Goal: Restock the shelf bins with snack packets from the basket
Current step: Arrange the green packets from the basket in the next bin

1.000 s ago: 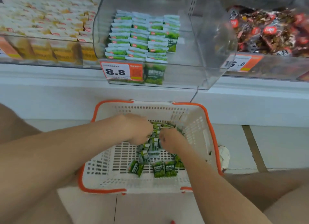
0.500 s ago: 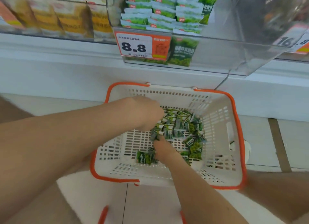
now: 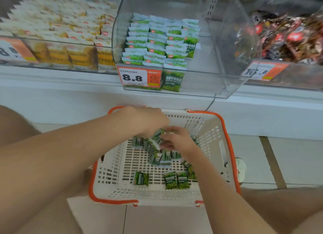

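Far left, a clear bin [image 3: 57, 41] holds yellow packets [image 3: 70, 32]. At centre, the clear middle bin [image 3: 201, 76] carries an 8.8 price tag [image 3: 139, 77] and rows of green snack packets [image 3: 160, 41] filling its left part. Below it on the floor sits the white basket [image 3: 157, 197] with an orange rim. The left hand [image 3: 143, 121] is curled around a bunch of green packets [image 3: 158, 136] at the basket's far side; the right hand [image 3: 176, 140], just right of it, pinches the same bunch. Loose packets [image 3: 176, 179] lie nearer. Far right, a bin of dark red packets [image 3: 288, 37]
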Tool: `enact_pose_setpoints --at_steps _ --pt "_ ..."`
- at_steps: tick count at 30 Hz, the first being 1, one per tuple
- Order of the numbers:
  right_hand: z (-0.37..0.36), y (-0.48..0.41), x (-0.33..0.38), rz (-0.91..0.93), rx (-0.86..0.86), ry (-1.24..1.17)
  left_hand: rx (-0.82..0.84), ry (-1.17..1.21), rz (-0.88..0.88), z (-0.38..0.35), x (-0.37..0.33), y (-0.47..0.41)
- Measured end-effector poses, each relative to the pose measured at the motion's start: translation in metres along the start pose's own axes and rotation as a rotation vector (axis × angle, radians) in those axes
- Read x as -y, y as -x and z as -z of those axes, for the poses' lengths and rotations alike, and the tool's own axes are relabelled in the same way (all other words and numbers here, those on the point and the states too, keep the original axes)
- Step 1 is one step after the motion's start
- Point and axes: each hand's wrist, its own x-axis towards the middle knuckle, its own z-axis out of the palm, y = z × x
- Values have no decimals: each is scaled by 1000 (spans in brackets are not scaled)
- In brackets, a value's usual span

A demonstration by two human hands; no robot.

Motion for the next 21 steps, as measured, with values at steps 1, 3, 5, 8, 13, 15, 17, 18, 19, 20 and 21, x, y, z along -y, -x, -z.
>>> enact_pose_setpoints --at_steps 1,3,5,8,13,15,17,18,19,20,21 --pt "6 9 12 8 3 -115 -34 53 -27 2 3 2" --pt "18 26 36 2 48 -351 -151 169 -71 12 4 10" --pt "28 42 56 -15 123 -487 -339 283 -122 23 4 18" --pt "33 68 89 22 187 -400 -627 414 -174 39 1 33" --pt "31 105 140 459 -71 26 -895 727 -108 61 4 56" --pt "29 112 151 663 -142 21 -907 967 -72 69 7 62" --pt "28 114 157 761 -192 18 -902 1191 -63 77 7 66" --pt "28 114 160 777 -205 19 -891 1278 -56 80 7 67" --pt "28 114 163 784 -213 19 -880 1337 -53 83 6 67" --pt "28 114 164 790 -219 19 -875 1366 -57 85 6 67" --pt "29 113 166 793 -229 25 -883 1371 -58 87 6 67"
